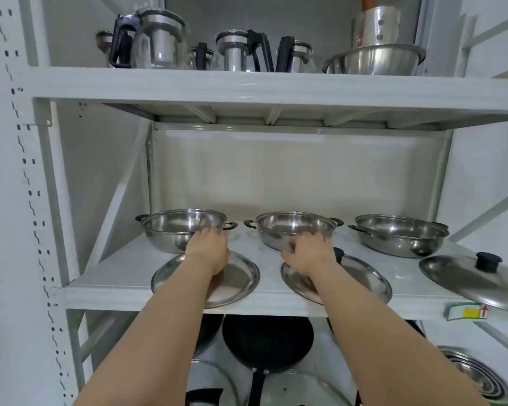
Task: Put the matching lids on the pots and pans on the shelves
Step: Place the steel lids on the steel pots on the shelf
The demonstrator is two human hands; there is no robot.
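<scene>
Now your left hand (pixel 208 249) reaches over the left lid (pixel 241 278), which lies flat at the front of the middle shelf (pixel 115 281), and its fingers curl onto the near rim of the left pot (pixel 185 228) just beyond; whether they truly grip the rim you cannot tell. That pot holds nothing. Beside it, your right hand (pixel 307 253) lies across the middle lid (pixel 361 281), fingers bent against the near wall of the middle pot (pixel 295 230), likewise bare inside; how firmly it holds is hidden. The lid's black knob (pixel 338 253) shows just right of that hand. Further right of both hands, well apart from them, the right pot (pixel 399 234) stands open with nothing in it, and the right lid (pixel 475 278), black knob up, overhangs the shelf's front edge.
</scene>
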